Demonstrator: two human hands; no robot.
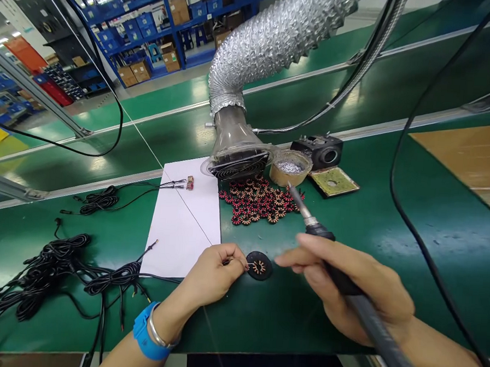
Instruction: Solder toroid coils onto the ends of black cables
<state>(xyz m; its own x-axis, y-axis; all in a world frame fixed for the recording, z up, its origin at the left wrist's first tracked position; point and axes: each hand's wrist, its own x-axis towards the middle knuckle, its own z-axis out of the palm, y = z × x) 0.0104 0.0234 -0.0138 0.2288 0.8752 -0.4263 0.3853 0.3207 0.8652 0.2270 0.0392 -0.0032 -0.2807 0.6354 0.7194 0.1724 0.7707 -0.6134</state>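
Note:
My right hand [354, 288] is wrapped round a soldering iron [309, 214]. The iron's tip points away from me and appears close to the front rim of a round tub [284, 177] with silvery shavings or wire wool in it. My left hand [218, 272] pinches a thin wire end, which seems to belong to the black cable [162, 278] running under the wrist. That wire reaches a small copper-wound ring coil [259, 267] lying on a black round disc [267, 272] just right of the fingertips. The pinched part itself is hidden by my fingers.
Many red and copper ring coils [260, 203] lie before the fume extractor [240, 164]. Left of them is a white sheet [185, 224] with two wired coils [189, 183]. Bundled black cables [55, 266] spread leftward. An iron stand [324, 152] and a yellow sponge tray [333, 181] stand behind.

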